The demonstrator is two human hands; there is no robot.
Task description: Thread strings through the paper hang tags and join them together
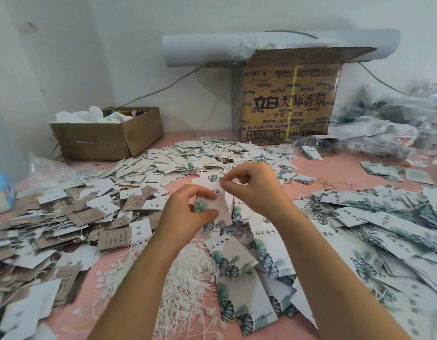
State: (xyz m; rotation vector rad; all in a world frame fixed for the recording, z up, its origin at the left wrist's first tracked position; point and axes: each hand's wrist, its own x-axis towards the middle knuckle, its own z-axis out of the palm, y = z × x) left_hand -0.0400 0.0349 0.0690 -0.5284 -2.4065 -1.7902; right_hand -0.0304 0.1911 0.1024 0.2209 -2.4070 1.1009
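My left hand (188, 212) grips the lower part of a white hang tag (216, 190) printed with green leaves, held upright above the table's middle. At the tag's top edge my right hand (254, 187) pinches with thumb and forefinger; the string between them is too thin to make out. A bundle of white strings with plastic locks (188, 278) lies on the pink table (340, 173) between my forearms. Loose leaf-print tags (239, 273) lie just right of the strings.
Brown and white tags (73, 217) pile up on the left, leaf-print tags (384, 229) on the right, small white tags (178, 163) behind. A low open carton (107, 136) stands back left, a tall printed carton (286, 104) back centre, plastic bags (389, 123) back right.
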